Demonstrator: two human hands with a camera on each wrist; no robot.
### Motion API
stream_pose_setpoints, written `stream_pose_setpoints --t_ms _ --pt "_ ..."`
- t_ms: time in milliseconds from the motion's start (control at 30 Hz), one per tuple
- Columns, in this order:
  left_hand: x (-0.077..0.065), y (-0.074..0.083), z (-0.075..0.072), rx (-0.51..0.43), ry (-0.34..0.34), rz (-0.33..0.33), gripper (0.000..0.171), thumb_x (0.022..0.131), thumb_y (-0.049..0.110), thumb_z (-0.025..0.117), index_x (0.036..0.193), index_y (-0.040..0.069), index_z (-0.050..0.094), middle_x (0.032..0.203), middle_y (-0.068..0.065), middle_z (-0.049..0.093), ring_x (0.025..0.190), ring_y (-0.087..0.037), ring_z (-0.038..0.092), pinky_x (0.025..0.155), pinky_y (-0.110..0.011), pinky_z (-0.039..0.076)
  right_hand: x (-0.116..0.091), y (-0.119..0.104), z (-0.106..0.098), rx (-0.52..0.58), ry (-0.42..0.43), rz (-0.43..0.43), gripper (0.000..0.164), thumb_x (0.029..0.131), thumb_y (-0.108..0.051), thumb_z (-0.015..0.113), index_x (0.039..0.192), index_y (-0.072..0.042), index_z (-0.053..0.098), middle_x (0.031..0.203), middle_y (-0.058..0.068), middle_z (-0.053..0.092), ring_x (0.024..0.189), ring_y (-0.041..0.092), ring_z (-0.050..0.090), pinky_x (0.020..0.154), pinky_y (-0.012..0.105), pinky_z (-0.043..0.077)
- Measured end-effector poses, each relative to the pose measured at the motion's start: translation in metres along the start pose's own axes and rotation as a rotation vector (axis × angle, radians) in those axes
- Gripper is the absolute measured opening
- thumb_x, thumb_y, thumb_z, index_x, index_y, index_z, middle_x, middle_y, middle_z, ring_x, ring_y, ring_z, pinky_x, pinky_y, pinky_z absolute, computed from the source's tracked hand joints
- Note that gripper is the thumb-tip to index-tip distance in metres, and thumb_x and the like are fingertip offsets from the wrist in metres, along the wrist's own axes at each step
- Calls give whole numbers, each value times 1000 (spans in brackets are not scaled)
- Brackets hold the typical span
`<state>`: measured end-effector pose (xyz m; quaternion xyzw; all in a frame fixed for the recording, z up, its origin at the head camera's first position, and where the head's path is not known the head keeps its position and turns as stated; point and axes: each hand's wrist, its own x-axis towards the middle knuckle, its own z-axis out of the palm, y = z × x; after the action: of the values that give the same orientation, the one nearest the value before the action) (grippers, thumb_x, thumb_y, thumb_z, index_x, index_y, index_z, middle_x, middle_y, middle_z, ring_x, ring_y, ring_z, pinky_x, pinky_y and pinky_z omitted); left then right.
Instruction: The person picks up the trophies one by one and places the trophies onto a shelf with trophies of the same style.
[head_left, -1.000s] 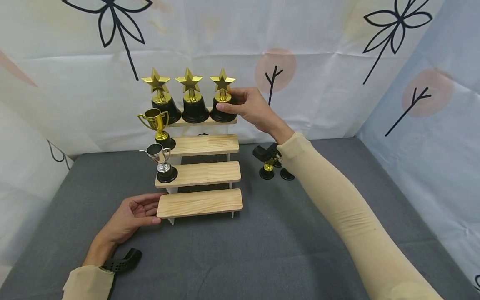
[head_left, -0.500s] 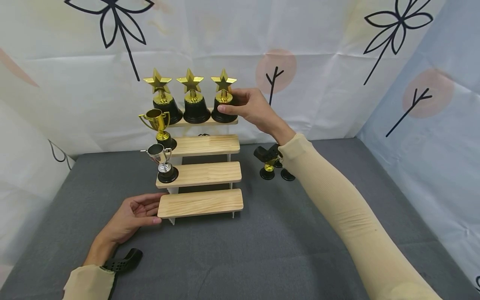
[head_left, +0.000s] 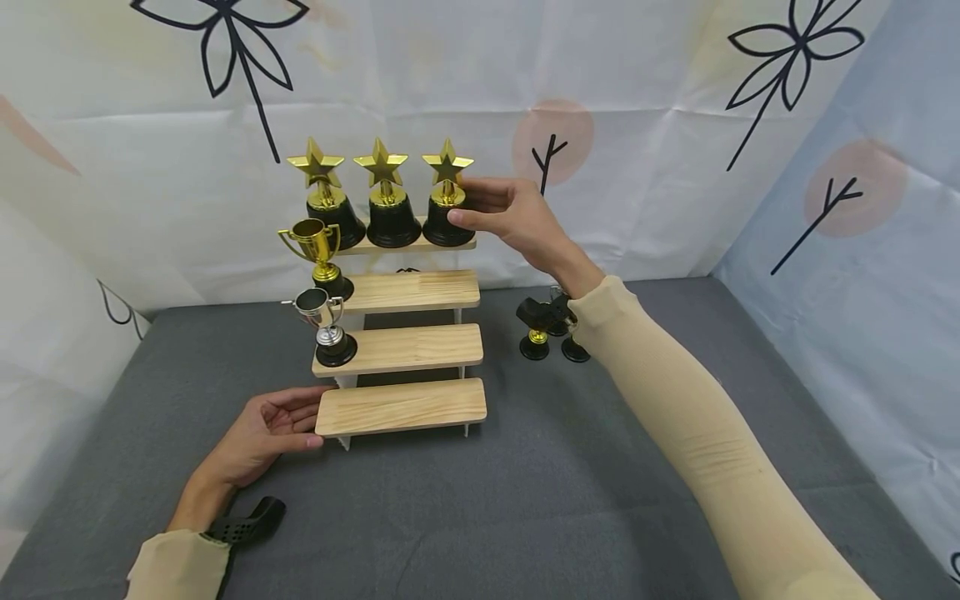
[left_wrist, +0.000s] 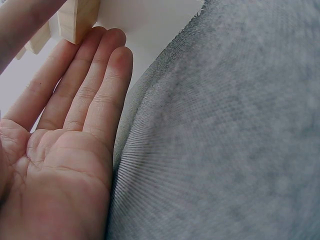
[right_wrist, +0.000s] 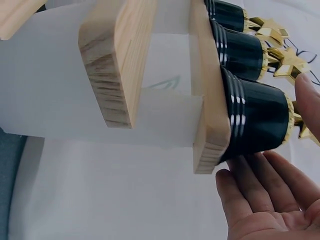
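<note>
Three gold star trophies with black bases stand in a row on the top board of a stepped wooden shelf (head_left: 401,407). Beside the rightmost star trophy (head_left: 441,223) is my right hand (head_left: 525,221). The right wrist view shows its fingers extended near the black base (right_wrist: 260,115), the thumb apart from it. My left hand (head_left: 262,433) rests at the left end of the lowest board, fingers straight against the wood (left_wrist: 77,22). A gold cup trophy (head_left: 322,254) and a silver cup trophy (head_left: 328,333) stand at the left ends of the two middle boards.
More small trophies (head_left: 535,346) stand on the grey cloth (head_left: 480,517) right of the shelf, partly hidden by my right wrist's black camera (head_left: 540,312) and sleeve. A white patterned backdrop (head_left: 637,183) rises close behind the shelf.
My right hand has loosened and shifted slightly right, its thumb drawing away from the rightmost star trophy, which stays in place. The left hand has not visibly moved.
</note>
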<state>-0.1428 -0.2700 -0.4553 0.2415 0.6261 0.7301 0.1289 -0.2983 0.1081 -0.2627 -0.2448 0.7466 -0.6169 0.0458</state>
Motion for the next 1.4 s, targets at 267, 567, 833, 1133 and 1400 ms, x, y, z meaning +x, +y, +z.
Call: stream_pose_setpoints --t_ms 267,567,833,1133,1400 --pt "-1 -1 0 -1 -5 -1 66 81 -26 65 143 -18 41 137 -6 62 125 -19 61 103 -33 52 -17 1 -9 114 38 -16 60 92 -1 73 147 3 49 145 17 56 132 24 56 108 28 49" --pt "-1 0 0 -4 0 -3 66 81 -27 65 142 -16 44 136 -7 62 125 -18 61 103 -33 52 -42 5 -15 161 107 -60 59 90 4 72 145 5 50 143 21 56 132 25 56 109 34 49" --pt "-1 -3 -2 23 8 -25 67 81 -25 67 142 -20 40 136 -4 63 124 -18 62 103 -34 53 -71 12 -17 168 137 -97 59 89 9 71 145 5 51 143 21 56 133 26 55 108 34 50" --pt "0 -1 0 14 2 -4 66 81 -26 65 142 -20 40 138 -6 62 125 -18 61 103 -33 52 -99 23 -16 122 164 -96 59 90 7 72 144 5 51 142 20 57 133 26 55 107 33 51" --pt "0 2 1 10 12 -19 66 81 -27 65 141 -22 39 135 -4 63 124 -17 62 103 -32 52 -122 33 -20 149 199 -89 57 89 9 72 143 6 53 141 19 58 132 26 56 104 34 53"
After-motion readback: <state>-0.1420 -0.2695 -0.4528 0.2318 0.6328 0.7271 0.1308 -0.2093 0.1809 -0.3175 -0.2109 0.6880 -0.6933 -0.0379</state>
